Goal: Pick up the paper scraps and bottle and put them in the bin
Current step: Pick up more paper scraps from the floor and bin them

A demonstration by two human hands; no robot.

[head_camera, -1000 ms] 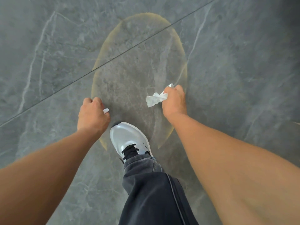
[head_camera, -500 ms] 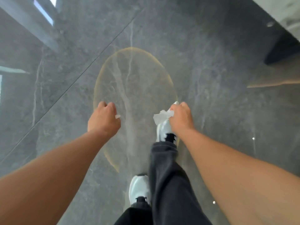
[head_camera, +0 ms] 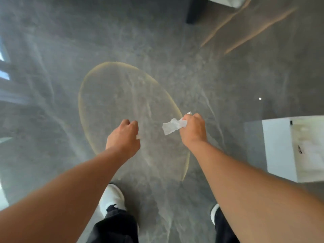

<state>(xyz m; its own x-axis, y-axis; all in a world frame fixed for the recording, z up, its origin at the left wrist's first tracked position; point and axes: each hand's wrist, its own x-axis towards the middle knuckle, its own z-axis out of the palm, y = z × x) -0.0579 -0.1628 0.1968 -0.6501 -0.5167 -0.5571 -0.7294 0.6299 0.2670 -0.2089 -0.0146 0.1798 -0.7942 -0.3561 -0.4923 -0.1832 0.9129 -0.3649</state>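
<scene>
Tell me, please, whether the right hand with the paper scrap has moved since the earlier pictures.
Yes. The right hand, shut on the paper scrap, has travelled towards the white box, now at its right and out of view before.

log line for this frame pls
phase: carrying | right hand: shut on paper scrap | left hand: fisted, white bit at fingers | bottle, bin: not identifiable | white box at right

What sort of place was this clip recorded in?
Probably an indoor room in a home or office: polished grey marble-look tiled floor, a white box-shaped cabinet or bin at the right, and a dark furniture leg at the top.
</scene>
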